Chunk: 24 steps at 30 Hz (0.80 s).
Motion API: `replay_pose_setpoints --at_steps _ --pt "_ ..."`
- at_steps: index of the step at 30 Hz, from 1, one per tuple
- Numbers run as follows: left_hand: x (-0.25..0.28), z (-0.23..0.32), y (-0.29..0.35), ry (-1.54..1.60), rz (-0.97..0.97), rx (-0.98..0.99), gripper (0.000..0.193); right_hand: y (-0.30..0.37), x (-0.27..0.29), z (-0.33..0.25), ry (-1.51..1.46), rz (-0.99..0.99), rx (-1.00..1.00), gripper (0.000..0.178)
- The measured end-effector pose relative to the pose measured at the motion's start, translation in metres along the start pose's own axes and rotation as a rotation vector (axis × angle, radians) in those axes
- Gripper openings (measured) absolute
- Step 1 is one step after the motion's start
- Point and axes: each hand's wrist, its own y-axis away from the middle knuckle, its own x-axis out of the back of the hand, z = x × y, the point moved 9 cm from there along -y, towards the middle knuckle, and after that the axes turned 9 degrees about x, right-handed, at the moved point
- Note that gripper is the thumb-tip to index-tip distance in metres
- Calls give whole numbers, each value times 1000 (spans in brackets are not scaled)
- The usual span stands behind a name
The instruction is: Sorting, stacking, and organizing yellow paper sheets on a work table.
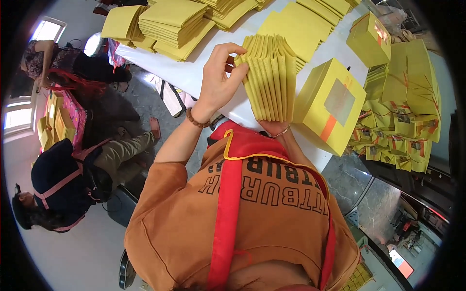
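A thick bundle of yellow folded sheets [269, 80], fanned into many pleat-like layers, stands upright in front of me above the table. At its upper left edge my left hand [219, 80] has thumb and fingers closed on the outer layers. My right hand [275, 127] is under the bundle's lower end and holds it from below; most of its fingers are hidden behind the layers. Just right of the bundle sits a yellow box [315, 92] with a clear window and an orange strip. Flat yellow sheets [296, 24] lie behind the bundle.
The white table [189, 75] carries stacks of yellow folded pieces [172, 22] at the far left. Another yellow box [364, 41] stands far right, near piled yellow bags [403, 126]. Two people are at the left, one seated [58, 179] by a small table with yellow pieces [60, 123].
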Motion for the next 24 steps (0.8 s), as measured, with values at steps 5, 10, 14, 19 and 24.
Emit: replay_pose_setpoints --at_steps 5,10,14,19,24 --pt "-1 4 1 -22 26 -20 29 -1 9 -2 77 190 51 42" --pt "-2 1 2 -82 34 -28 30 1 11 -2 90 113 26 44" --pt "-1 5 1 -133 45 13 33 -1 5 0 93 19 -1 45" --pt "0 2 1 -228 70 32 38 1 12 1 75 40 -28 44" --pt "-1 -3 1 -255 56 83 39 2 15 2 64 91 -34 46"
